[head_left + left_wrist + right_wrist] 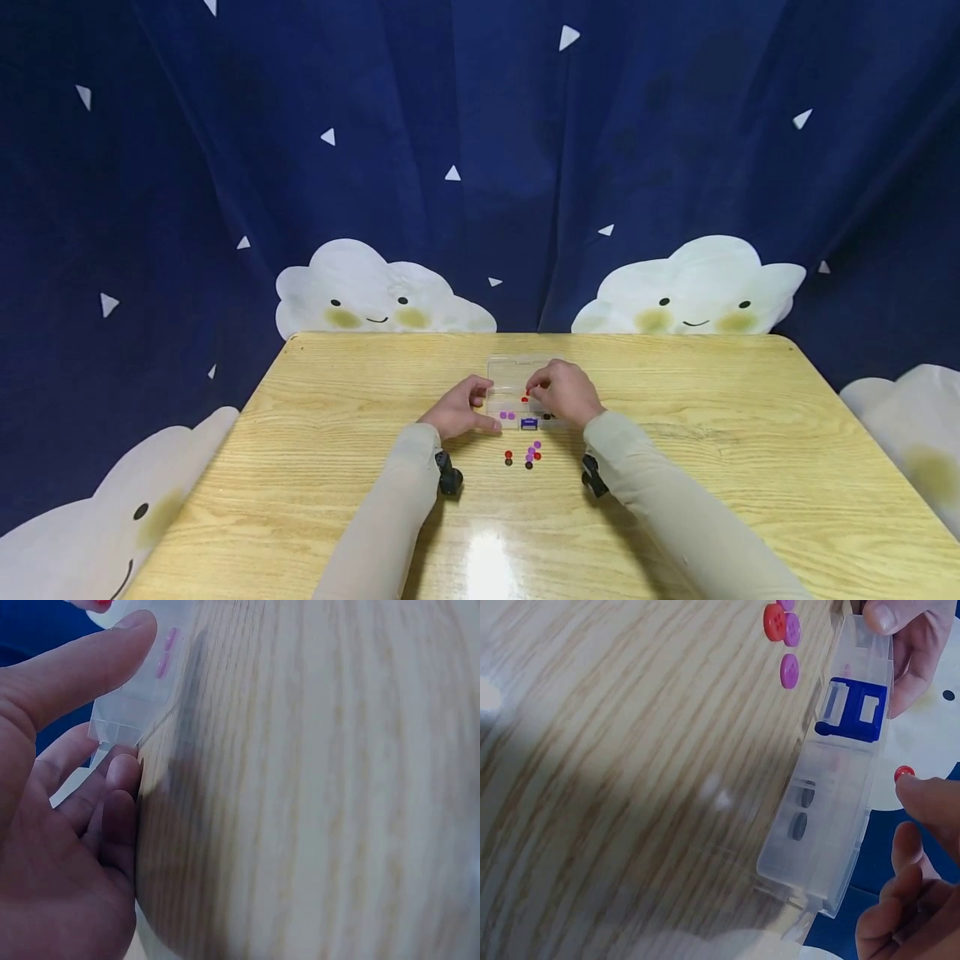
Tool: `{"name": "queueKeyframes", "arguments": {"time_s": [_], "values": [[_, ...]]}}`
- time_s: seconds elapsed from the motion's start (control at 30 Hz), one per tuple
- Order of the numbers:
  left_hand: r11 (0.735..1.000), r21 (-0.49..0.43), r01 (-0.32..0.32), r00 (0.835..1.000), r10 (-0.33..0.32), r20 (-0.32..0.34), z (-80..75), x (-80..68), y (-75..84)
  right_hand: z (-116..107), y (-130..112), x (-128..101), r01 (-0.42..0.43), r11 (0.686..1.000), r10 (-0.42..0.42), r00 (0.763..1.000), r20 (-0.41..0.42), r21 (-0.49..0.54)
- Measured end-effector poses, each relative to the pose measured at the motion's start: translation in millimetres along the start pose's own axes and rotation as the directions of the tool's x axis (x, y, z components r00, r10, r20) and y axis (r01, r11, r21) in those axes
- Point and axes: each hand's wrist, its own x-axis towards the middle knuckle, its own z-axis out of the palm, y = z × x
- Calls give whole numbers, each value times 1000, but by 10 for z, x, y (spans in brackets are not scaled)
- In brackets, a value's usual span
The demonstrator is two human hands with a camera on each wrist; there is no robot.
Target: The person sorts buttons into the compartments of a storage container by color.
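A clear plastic compartment box [504,373] with a blue latch [859,710] has its lid raised at the back. My left hand [457,408] grips the box's left end, thumb at the front and fingers around the side. My right hand [567,393] pinches a red button [904,773] over the box between thumb and fingertip. Two purple buttons [507,415] lie in the front left compartment. Dark buttons [799,826] lie in the front right one. Another red button [524,400] shows in a rear compartment. Part of the box's right end is hidden by my right hand in the head view.
On the wooden table [315,467], in front of the box, lie several loose buttons: purple ones [537,445], a red one [537,457], a black one [528,466], and a red one [508,455] touching a dark one. A dark blue curtain [510,167] hangs behind the table.
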Motion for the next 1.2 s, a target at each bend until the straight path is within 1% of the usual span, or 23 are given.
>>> {"name": "queueKeyframes", "arguments": {"time_s": [0.07,0.27,0.83,1.03,1.2], "values": [[1000,2,-5,1000,5,1,-6,-2,-5,-6,-7,3,-3,1000,3,1000,0,-1],[1000,-1,-2,1000,2,-9,-34,-1,-29,-2,-21,34,24,1000,-23,1000,2,-9],[1000,-8,-3,1000,3,7,-6,47,-41,-13,5,23,10,1000,-10,1000,1,-29],[1000,-4,-9,1000,9,6,5,23,-17,3,50,18,8,1000,-8,1000,-2,-28],[1000,-5,-10,1000,10,3,6,12,-24,16,23,18,-4,1000,5,1000,5,-18]]}}
